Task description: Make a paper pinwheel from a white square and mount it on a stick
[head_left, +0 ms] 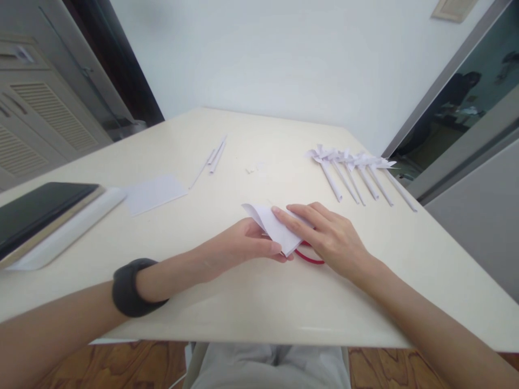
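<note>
A folded sheet of white paper is between my two hands, just above the near part of the table. My left hand pinches its lower left corner between thumb and fingers. My right hand lies over its right side, fingers stretched along the paper and pressing on it. One upper left flap of the sheet stands up and curls. Beneath my right hand, red scissor-like handles show in part; the rest of that tool is hidden by paper and hand.
Several paper pinwheels on rolled sticks lie in a row at the right. Rolled paper sticks and small paper scraps lie farther back. A flat paper sheet and a dark tablet on papers are at left. A person appears beyond the opening.
</note>
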{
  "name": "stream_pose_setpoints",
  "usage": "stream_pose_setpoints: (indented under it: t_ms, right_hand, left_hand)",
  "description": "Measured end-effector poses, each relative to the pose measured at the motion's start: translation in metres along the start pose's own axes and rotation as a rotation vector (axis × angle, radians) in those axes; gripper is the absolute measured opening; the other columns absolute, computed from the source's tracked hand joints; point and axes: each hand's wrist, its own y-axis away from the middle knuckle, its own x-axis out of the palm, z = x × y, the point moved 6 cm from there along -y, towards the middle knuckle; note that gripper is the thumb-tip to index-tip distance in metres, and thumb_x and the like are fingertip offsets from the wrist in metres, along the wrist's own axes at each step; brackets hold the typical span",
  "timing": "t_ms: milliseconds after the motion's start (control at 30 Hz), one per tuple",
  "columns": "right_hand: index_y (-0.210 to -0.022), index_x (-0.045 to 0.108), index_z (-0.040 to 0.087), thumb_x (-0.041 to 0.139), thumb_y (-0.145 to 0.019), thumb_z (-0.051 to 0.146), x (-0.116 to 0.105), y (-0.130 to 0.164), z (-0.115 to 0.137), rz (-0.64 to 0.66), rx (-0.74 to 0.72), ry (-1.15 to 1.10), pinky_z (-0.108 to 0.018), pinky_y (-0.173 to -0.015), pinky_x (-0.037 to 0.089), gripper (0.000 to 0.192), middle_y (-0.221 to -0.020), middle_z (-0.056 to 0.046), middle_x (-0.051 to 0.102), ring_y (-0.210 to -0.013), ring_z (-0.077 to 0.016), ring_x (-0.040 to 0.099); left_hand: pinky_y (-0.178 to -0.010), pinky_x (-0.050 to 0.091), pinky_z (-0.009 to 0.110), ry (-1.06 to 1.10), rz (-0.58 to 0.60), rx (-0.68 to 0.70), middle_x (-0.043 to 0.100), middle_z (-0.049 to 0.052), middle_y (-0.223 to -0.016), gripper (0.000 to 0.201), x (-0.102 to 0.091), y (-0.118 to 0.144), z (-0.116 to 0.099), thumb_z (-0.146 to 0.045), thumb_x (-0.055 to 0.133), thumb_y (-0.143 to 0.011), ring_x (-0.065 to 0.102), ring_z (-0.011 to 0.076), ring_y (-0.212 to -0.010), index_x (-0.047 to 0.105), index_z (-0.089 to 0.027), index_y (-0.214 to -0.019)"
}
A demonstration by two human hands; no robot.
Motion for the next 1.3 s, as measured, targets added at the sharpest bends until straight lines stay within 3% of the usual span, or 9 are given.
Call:
stream_pose_setpoints:
  t_ms: [100,267,400,500,600,700,833,1000,1300]
  right_hand:
    - [-0.141,0.035,0.016,0.04,-0.093,0.011,0.002,-0.001,0.001,0.049,0.007,-0.02,-0.033,-0.071,0.049,0.049,-0.125,-0.009,0.058,-0.095,-0.0222,0.053]
    - [-0.143,0.03,0.018,0.043,-0.088,0.009,0.008,-0.002,0.002,0.122,0.077,-0.18,-0.039,-0.081,0.046,0.058,-0.132,-0.01,0.049,-0.103,-0.0248,0.049]
    - [-0.142,0.03,0.018,0.042,-0.079,0.0,0.008,0.001,-0.002,0.13,0.246,-0.455,-0.04,-0.095,0.04,0.067,-0.134,-0.009,0.047,-0.114,-0.0232,0.046]
    - [-0.136,0.037,0.018,0.042,-0.078,0.001,0.003,0.003,-0.01,0.095,0.401,-0.697,-0.037,-0.097,0.04,0.061,-0.129,-0.007,0.052,-0.113,-0.0196,0.049]
    - [-0.128,0.045,0.021,0.05,-0.085,0.018,0.002,0.004,-0.019,0.105,0.571,-0.872,-0.035,-0.094,0.044,0.044,-0.118,-0.006,0.059,-0.104,-0.0181,0.055]
    - [-0.115,0.051,0.022,0.061,-0.081,0.033,0.011,0.005,-0.02,0.202,0.67,-1.013,-0.035,-0.086,0.047,0.037,-0.105,-0.004,0.062,-0.094,-0.0182,0.059]
    - [-0.099,0.052,0.023,0.066,-0.077,0.033,0.026,0.007,-0.012,0.319,0.678,-1.197,-0.031,-0.071,0.048,0.028,-0.096,-0.002,0.063,-0.085,-0.0174,0.06]
    - [-0.097,0.05,0.023,0.067,-0.076,0.037,0.036,0.011,-0.006,0.396,0.683,-1.293,-0.026,-0.06,0.043,0.03,-0.09,-0.001,0.062,-0.076,-0.0157,0.058]
    - [-0.095,0.05,0.022,0.066,-0.075,0.025,0.043,0.012,-0.006,0.374,0.706,-1.27,-0.022,-0.054,0.036,0.026,-0.079,0.003,0.059,-0.066,-0.0122,0.053]
  left_hand:
    - [-0.081,0.05,0.029,-0.021,0.006,-0.042,0.068,0.001,-0.084,0.012,0.0,0.001,-0.001,-0.019,0.064,-0.078,0.064,0.0162,-0.084,0.065,-0.017,-0.09]
    - [-0.075,0.05,0.025,-0.127,-0.141,-0.036,0.069,-0.001,-0.076,0.007,-0.011,0.0,0.0,-0.021,0.066,-0.076,0.063,0.0135,-0.075,0.066,-0.018,-0.083]
    - [-0.075,0.051,0.028,-0.252,-0.269,-0.018,0.069,0.0,-0.073,0.009,-0.022,-0.001,0.001,-0.024,0.065,-0.077,0.064,0.0153,-0.073,0.065,-0.017,-0.082]
    - [-0.073,0.052,0.028,-0.306,-0.293,-0.005,0.069,0.0,-0.074,0.011,-0.025,-0.001,0.0,-0.023,0.063,-0.077,0.064,0.0154,-0.071,0.063,-0.016,-0.085]
    - [-0.072,0.053,0.03,-0.339,-0.249,-0.005,0.069,0.003,-0.083,0.019,-0.024,-0.002,0.002,-0.022,0.063,-0.077,0.066,0.0163,-0.072,0.061,-0.015,-0.095]
    - [-0.072,0.055,0.032,-0.322,-0.142,-0.021,0.07,0.005,-0.092,0.024,-0.018,-0.004,0.007,-0.02,0.063,-0.077,0.068,0.0175,-0.074,0.06,-0.015,-0.1]
    - [-0.07,0.055,0.031,-0.301,-0.044,-0.068,0.072,0.005,-0.09,0.022,-0.014,-0.005,0.016,-0.021,0.064,-0.077,0.069,0.0187,-0.076,0.061,-0.016,-0.098]
    - [-0.07,0.056,0.035,-0.31,-0.041,-0.101,0.07,0.009,-0.096,0.027,-0.015,-0.006,0.023,-0.027,0.065,-0.076,0.07,0.0236,-0.081,0.058,-0.016,-0.1]
    - [-0.074,0.056,0.033,-0.275,-0.008,-0.12,0.072,0.004,-0.092,0.034,-0.011,-0.004,0.024,-0.026,0.061,-0.08,0.072,0.0224,-0.078,0.052,-0.021,-0.112]
